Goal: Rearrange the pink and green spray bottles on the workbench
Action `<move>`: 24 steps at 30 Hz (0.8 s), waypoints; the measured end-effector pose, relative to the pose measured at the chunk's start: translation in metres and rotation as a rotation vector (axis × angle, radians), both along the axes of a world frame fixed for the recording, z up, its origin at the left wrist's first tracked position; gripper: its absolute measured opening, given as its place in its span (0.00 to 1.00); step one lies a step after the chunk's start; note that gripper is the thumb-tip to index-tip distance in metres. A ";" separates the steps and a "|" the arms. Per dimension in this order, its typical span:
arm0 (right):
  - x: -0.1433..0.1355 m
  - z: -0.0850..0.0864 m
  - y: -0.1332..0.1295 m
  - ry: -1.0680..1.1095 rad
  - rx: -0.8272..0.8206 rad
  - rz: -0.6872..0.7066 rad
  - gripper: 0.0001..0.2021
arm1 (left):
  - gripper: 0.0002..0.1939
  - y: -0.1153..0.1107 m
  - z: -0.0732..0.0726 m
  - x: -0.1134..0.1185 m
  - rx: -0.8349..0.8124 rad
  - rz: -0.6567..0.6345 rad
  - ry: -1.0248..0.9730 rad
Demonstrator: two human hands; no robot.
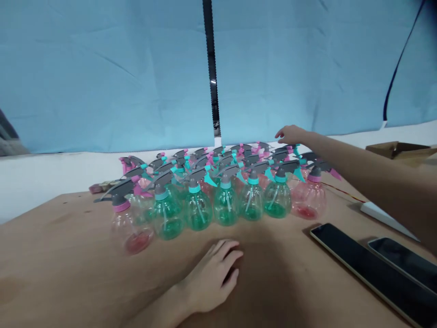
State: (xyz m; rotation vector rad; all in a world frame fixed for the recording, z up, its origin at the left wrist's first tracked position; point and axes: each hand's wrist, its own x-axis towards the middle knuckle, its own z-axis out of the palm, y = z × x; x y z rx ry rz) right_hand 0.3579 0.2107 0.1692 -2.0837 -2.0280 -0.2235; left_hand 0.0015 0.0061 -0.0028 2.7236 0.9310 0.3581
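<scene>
Several small clear spray bottles stand upright in close rows across the middle of the table. In the front row, a pink spray bottle (131,232) is at the left end, green ones such as this green spray bottle (226,207) fill the middle, and another pink spray bottle (309,200) closes the right end. My left hand (216,273) rests on the tabletop in front of the row, fingers loosely curled and apart, holding nothing. Over the back right of the rows, my right hand (292,134) reaches out with its fingers apart and nothing visible in them.
Two dark phones, one phone (362,269) and a second phone (406,259), lie on the wooden table (85,273) at the right. A white wedge-shaped object (385,218) with a thin cable lies beyond them. A cardboard box (403,149) sits behind my right arm. Blue sheeting (136,77) hangs at the back.
</scene>
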 end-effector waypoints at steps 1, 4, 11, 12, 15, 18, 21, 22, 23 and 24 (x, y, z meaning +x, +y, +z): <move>0.002 -0.004 0.008 -0.009 -0.053 -0.028 0.12 | 0.17 0.000 0.000 0.000 -0.001 -0.001 -0.001; 0.011 -0.016 0.024 -0.015 -0.202 -0.069 0.15 | 0.18 0.001 0.000 -0.001 -0.006 -0.009 -0.002; 0.022 -0.026 0.039 0.018 -0.276 -0.008 0.14 | 0.19 0.000 0.004 0.000 -0.032 -0.006 0.024; 0.021 -0.026 0.039 0.027 -0.263 0.012 0.16 | 0.19 0.000 0.004 0.000 -0.034 -0.006 0.022; 0.018 -0.027 0.041 0.057 -0.226 0.063 0.19 | 0.19 0.000 0.006 0.001 -0.044 -0.007 0.028; 0.012 -0.028 0.042 0.072 -0.191 0.095 0.18 | 0.19 0.000 0.008 0.001 -0.060 0.000 0.042; 0.004 -0.030 0.041 0.080 -0.168 0.110 0.16 | 0.19 0.000 0.007 0.001 -0.062 0.004 0.037; 0.001 -0.030 0.039 0.083 -0.162 0.113 0.15 | 0.19 0.000 0.007 0.001 -0.060 0.002 0.031; -0.001 -0.029 0.038 0.087 -0.152 0.116 0.14 | 0.18 -0.001 0.006 0.001 -0.055 0.000 0.023; -0.004 -0.027 0.036 0.092 -0.134 0.120 0.13 | 0.19 -0.001 0.005 0.000 -0.049 -0.003 0.014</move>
